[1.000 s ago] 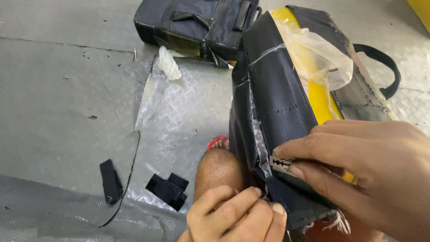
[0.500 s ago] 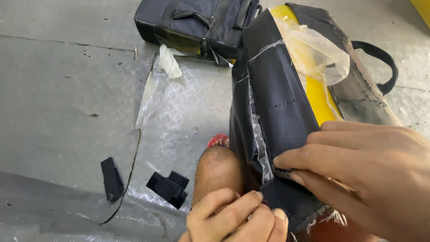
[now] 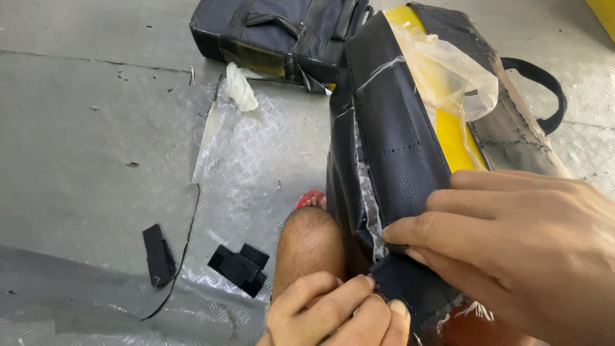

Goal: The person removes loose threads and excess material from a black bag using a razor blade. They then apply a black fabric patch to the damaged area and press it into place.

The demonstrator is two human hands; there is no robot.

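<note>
Right hand (image 3: 525,256) pinching black bag panel (image 3: 397,147) at frayed seam; left hand (image 3: 336,314) curled shut, gripping lower edge. Hard tug may tear stitching further; loose plastic film (image 3: 448,77) could snag.

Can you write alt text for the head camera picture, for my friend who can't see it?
Two bare hands, the right hand and left hand, pinch the lower edge of a black and yellow bag propped by the person's knee. A second black bag and small black scraps lie on the grey metal floor.

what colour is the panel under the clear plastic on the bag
Bright yellow panel, beneath the clear plastic, seen best in the head view.
</note>
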